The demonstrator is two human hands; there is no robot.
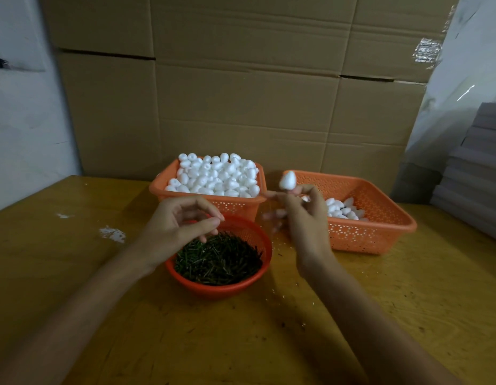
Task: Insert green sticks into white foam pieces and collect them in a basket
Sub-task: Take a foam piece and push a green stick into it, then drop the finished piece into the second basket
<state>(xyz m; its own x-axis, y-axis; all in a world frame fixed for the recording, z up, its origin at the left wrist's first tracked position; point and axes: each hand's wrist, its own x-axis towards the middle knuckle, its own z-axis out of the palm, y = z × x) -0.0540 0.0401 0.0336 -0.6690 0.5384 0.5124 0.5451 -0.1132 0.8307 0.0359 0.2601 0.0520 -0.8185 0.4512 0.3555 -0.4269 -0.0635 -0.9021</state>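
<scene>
A round red bowl (pixel 213 290) full of green sticks (pixel 219 259) stands in front of me. Behind it an orange basket (pixel 208 201) is heaped with white foam pieces (pixel 216 176). To the right, a second orange basket (pixel 380 226) holds several foam pieces (pixel 345 209). My right hand (pixel 305 218) holds one white foam piece (pixel 287 180) up at its fingertips, above that basket's left rim. My left hand (pixel 180 223) hovers over the bowl, thumb and forefinger nearly touching; whether they pinch a stick I cannot tell.
Everything rests on a yellow wooden table (pixel 74 259) with white scraps (pixel 112 234) at the left. Stacked cardboard boxes (pixel 241 93) form a wall behind. Grey stacked sheets (pixel 477 168) lie at the right edge.
</scene>
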